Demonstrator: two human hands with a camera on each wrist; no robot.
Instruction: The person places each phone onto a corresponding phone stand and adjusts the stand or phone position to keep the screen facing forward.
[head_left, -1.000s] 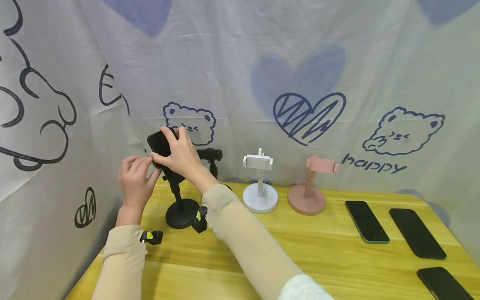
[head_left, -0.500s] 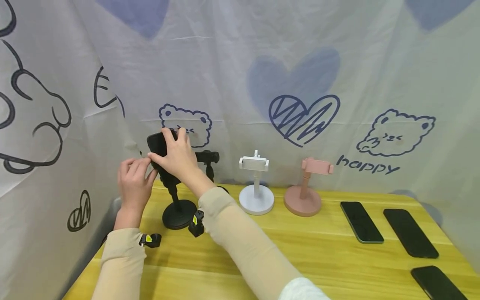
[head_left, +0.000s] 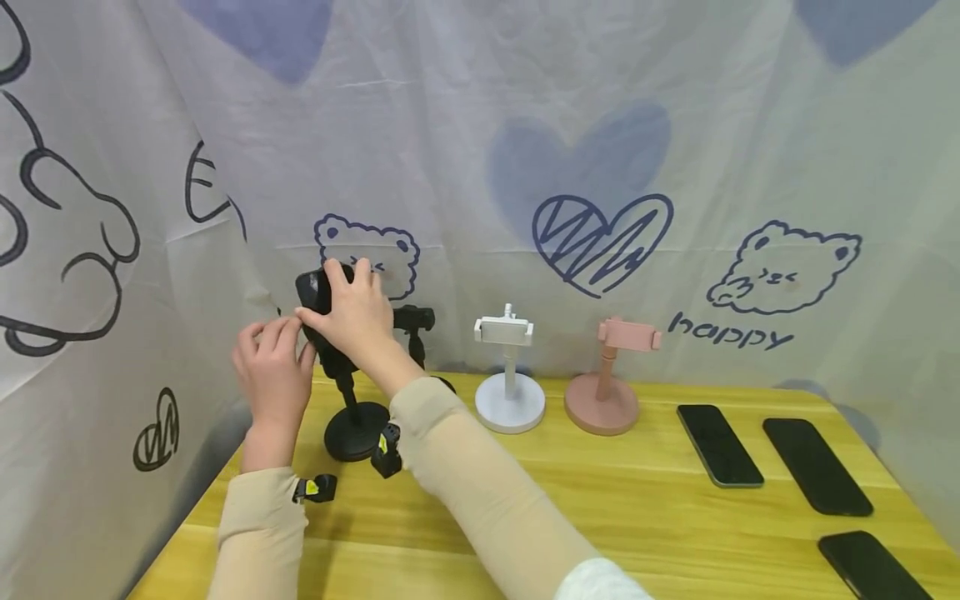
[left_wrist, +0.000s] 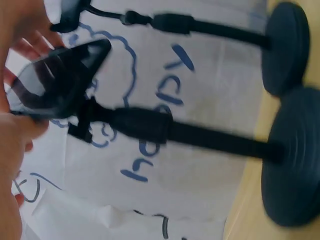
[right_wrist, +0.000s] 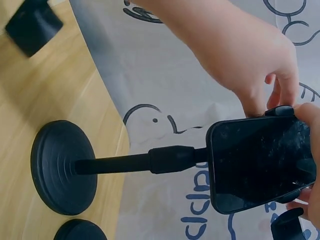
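Note:
A black smartphone point(right_wrist: 260, 165) sits upright and tilted at the head of a black phone stand point(head_left: 357, 432). My right hand point(head_left: 356, 312) grips the phone point(head_left: 311, 290) by its sides, thumb on the near edge and fingers over the far one. On the left side, my left hand point(head_left: 272, 367) pinches the holder's clamp arm point(right_wrist: 280, 111) between thumb and fingers. Seen from the left wrist, the phone point(left_wrist: 60, 82) leans at an angle to the stand's pole point(left_wrist: 215, 137). The back of the holder is mostly hidden by the hands.
A second black stand point(head_left: 414, 321) is close behind the right forearm. White point(head_left: 510, 404) and pink point(head_left: 602, 406) phone stands are at the back of the wooden table point(head_left: 420, 533). Three dark phones lie at the right, one point(head_left: 720, 446) nearest the stands. A printed cloth hangs behind.
The phone has tilted on the stand and its face now looks more foreshortened in the head view. Both hands keep their holds; the left wrist has shifted slightly to the right.

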